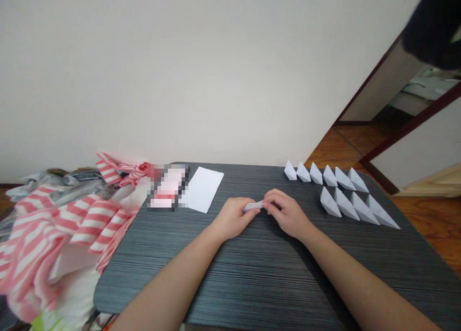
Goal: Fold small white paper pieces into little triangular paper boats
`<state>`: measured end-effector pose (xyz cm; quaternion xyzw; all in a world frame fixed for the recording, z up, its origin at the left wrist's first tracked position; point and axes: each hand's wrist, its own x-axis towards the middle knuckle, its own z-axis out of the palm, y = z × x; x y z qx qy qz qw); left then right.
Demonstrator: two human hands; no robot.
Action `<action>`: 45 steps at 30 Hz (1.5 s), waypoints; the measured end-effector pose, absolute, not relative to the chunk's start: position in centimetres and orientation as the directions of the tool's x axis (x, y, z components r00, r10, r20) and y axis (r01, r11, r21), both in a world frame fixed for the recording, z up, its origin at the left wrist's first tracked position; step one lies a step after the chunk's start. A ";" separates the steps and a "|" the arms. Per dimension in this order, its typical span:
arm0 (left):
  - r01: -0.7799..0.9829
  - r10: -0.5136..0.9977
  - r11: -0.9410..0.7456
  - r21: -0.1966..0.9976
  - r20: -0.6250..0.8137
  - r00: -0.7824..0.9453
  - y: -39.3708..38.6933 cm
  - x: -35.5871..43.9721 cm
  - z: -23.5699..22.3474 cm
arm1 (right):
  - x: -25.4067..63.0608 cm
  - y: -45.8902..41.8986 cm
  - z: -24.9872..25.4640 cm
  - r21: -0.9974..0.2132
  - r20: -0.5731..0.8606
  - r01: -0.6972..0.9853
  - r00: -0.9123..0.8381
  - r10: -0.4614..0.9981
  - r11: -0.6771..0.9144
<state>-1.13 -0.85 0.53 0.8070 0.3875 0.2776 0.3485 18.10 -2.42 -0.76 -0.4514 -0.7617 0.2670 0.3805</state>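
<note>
A small folded piece of white paper (253, 206) is held between my two hands over the middle of the dark table. My left hand (234, 218) grips its left end, thumb toward me. At its right end the fingers of my right hand (286, 213) pinch the paper. Part of the fold is hidden behind the fingers. Folded white paper boats (345, 203) stand in two rows to the right of my right hand. Beyond my left hand, flat white paper sheets (204, 189) lie on the table.
The dark wood-grained table (230, 292) stands against a pale wall (216, 71). A blurred-out pinkish rectangular item (167, 187) lies beside the sheets. Pink-and-white striped cloth (65, 225) is heaped left of the table. At right are a doorway and wooden floor (327, 141).
</note>
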 end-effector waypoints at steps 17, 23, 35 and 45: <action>0.418 0.838 -0.415 0.808 0.162 0.521 -0.6 -1.2 0.3 | 18.2 -2.2 -1.4 -0.798 0.276 0.519 -0.137 0.951 0.306; 0.445 0.882 -0.337 0.830 0.112 0.458 -0.7 -1.2 0.6 | 18.4 -2.2 -1.2 -0.743 0.372 0.518 -0.209 0.905 0.424; 0.439 0.880 -0.356 0.825 0.138 0.455 -0.7 -1.2 0.6 | 18.4 -2.0 -1.1 -0.730 0.338 0.526 -0.277 0.900 0.436; 0.415 0.858 -0.361 0.835 0.123 0.498 -0.8 -1.0 0.6 | 18.0 -2.1 -0.6 -0.740 0.347 0.495 -0.300 0.889 0.456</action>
